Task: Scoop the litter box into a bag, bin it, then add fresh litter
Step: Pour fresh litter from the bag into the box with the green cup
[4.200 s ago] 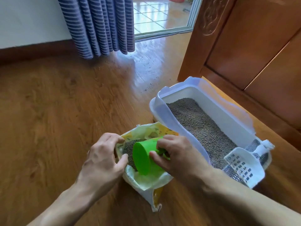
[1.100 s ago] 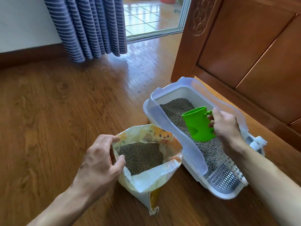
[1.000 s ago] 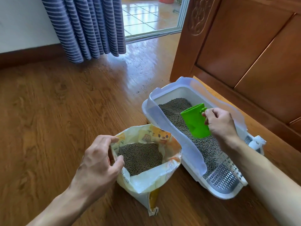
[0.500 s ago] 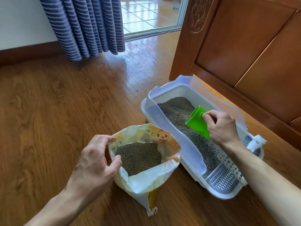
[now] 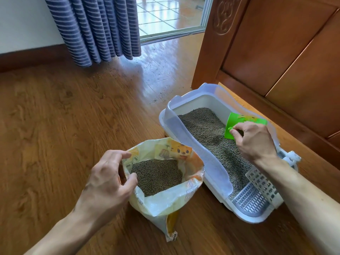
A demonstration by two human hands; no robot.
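Since the moment before, the green cup (image 5: 239,124) has tipped further over, its mouth now turned toward the far end of the box, low over the grey litter (image 5: 207,131). The left hand has barely shifted.

Nearest, in the lower middle of the frame, the left hand (image 5: 108,179) holds the rim of the litter bag (image 5: 165,205), thumb inside the opening and fingers curled over its left edge, keeping the mouth spread. The bag stands on the wooden floor (image 5: 55,126) with brown-grey pellets showing inside it.

Just right of the bag, touching or nearly touching it, sits the white litter box (image 5: 217,179) with its translucent raised rim. At its near end lies a grey grille (image 5: 248,199), and a white slotted scoop (image 5: 263,183) rests on the box's lower right corner, partly hidden by the right forearm.

Further up, at middle right, the right hand (image 5: 253,140) pinches the cup by its handle with curled fingers, over the litter in the box.

Beyond, loose pellets are scattered on the floor toward the striped blue curtain (image 5: 95,28) at upper left. A wooden door (image 5: 276,43) fills the upper right, and a tiled area shows past the threshold at top centre.
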